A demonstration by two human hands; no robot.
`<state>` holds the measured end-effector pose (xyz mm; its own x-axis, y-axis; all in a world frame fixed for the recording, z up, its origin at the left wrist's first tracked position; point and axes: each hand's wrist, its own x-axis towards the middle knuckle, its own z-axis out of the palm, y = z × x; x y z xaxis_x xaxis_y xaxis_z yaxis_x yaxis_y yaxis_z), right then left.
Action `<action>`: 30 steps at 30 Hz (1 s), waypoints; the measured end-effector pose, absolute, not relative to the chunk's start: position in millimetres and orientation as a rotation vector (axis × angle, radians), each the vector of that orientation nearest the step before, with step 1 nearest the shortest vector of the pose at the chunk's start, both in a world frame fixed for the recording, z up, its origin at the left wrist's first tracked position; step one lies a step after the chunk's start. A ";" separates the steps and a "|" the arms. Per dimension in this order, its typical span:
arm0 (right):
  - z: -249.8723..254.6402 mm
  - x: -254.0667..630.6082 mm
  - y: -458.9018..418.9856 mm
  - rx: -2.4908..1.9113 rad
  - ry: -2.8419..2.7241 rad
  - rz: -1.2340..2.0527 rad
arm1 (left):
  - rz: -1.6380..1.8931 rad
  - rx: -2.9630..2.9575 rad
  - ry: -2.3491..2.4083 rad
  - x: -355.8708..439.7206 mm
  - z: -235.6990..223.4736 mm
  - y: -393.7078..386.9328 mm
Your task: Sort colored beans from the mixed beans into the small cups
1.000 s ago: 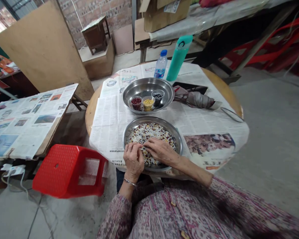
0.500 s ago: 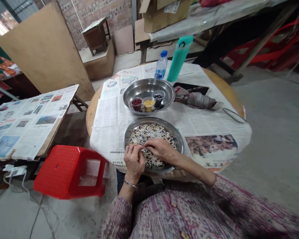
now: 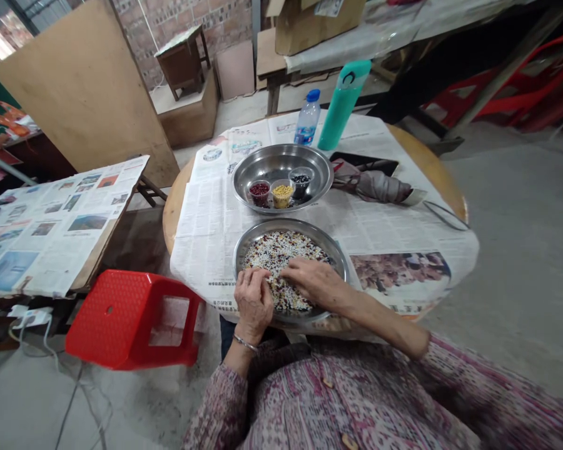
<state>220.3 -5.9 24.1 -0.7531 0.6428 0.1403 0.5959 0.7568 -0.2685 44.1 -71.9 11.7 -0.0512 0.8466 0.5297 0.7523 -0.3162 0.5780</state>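
Observation:
A steel basin near the table's front edge holds a spread of mixed beans and white grains. At the basin's left rim is my left hand, its fingers curled and closed; what they hold, if anything, is hidden. My right hand reaches over the mix from the right, fingers pinched together and touching or just above the grains. Behind stands a second steel basin with three clear cups: red beans, yellow beans and black beans. A few loose dark beans lie beside the cups.
Beyond the basins stand a water bottle and a teal flask. A folded umbrella lies on the newspaper covering the round table. A red stool is at the left, near another newspaper-covered table.
My right hand has moved a little to the right, away from my left fingertips, and down to the grains. My left hand stays at the rim. The view has shifted slightly.

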 end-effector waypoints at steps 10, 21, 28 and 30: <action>29.1 248.3 -6.5 -1.139 -2.692 0.183 | 0.633 2.268 1.727 34.1 46.7 -77.4; 18.7 224.1 -1.1 -1.259 -2.602 0.462 | 0.268 2.188 1.557 45.3 44.5 -59.9; 21.2 229.3 8.2 -1.272 -2.495 0.147 | 0.467 2.289 1.625 49.7 33.1 -18.7; 17.3 233.4 6.6 -1.248 -2.488 0.137 | 0.500 2.322 1.713 48.0 33.4 -5.9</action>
<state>233.4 6.6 17.3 -0.5492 0.7919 0.2671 0.7577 0.6066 -0.2406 48.0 -5.9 33.4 0.2659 0.9532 0.1440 0.8810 -0.3009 0.3652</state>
